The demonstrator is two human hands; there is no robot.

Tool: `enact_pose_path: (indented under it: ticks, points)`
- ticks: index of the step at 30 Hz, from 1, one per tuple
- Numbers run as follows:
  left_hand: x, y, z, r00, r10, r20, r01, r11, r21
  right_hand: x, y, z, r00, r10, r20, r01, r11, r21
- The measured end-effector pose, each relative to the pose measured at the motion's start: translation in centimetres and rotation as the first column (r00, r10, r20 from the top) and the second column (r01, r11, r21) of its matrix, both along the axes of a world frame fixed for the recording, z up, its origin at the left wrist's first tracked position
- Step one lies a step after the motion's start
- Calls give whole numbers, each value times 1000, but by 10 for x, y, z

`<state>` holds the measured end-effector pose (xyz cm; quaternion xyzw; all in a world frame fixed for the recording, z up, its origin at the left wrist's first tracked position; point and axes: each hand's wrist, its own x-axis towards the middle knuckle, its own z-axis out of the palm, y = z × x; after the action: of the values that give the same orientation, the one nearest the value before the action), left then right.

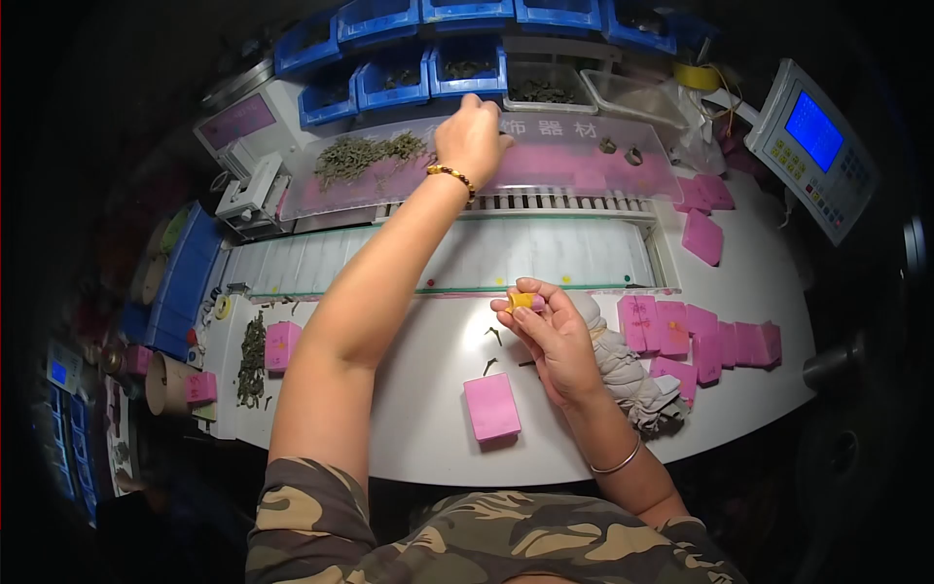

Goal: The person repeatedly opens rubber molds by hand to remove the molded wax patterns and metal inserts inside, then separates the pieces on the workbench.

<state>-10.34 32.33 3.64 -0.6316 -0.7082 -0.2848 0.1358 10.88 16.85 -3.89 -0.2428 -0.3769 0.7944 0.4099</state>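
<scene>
My left hand (470,136) reaches over a long clear tray (574,175) at the back, fingers curled together. A dark bit shows beside its thumb, but I cannot make out what it is. Small dark greenish branched pieces (355,161) lie heaped in the tray, left of this hand. Over the table, my right hand (555,336) is closed on a small yellow piece (522,302) with a pink end. Just below and left of it, a pink rectangular block (491,407) lies on the white table, with small dark branched pieces (489,366) near it.
Blue bins (467,68) line the back. A white slatted conveyor (525,251) runs across behind my right hand. Several pink blocks (671,326) and a grey cloth glove (628,375) lie at right. A control panel (815,131) stands at upper right. More dark pieces (253,360) lie left.
</scene>
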Motion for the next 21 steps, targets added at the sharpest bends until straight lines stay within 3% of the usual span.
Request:
enact_pose_path:
  ticks: [1,3,4,6,7,9,11,13,17,21]
  points:
    - [-2,-6,3,1000,1,-4,-1,1000,-4,-1,0,0,1000,4,17,-4,1000,-6]
    - [-4,-24,12,979,-28,204,-12,981,192,1,-2,3,998,9,57,-8,1000,-19]
    - [-8,-32,17,888,-141,438,46,974,220,2,-2,5,995,12,103,-9,1000,-27]
    - [-15,-57,22,391,-271,880,105,962,250,4,1,1,993,26,117,-23,999,-25]
    - [-13,-83,27,74,-254,964,114,963,245,6,3,-1,990,38,134,-35,999,-20]
    - [-20,-135,-2,-367,-263,893,184,920,346,9,4,1,996,46,73,-45,999,-3]
    - [-1,-176,-7,-368,-178,913,226,935,273,9,1,6,996,-43,73,38,998,58]
    - [6,-205,-26,-309,-131,942,349,906,240,14,-4,16,997,-35,66,32,999,44]
    - [26,-245,-46,-153,-62,986,400,909,119,25,-15,17,999,-12,42,10,999,37]
    - [46,-260,-54,-176,-113,978,411,894,178,31,-28,19,995,9,97,-24,988,150]
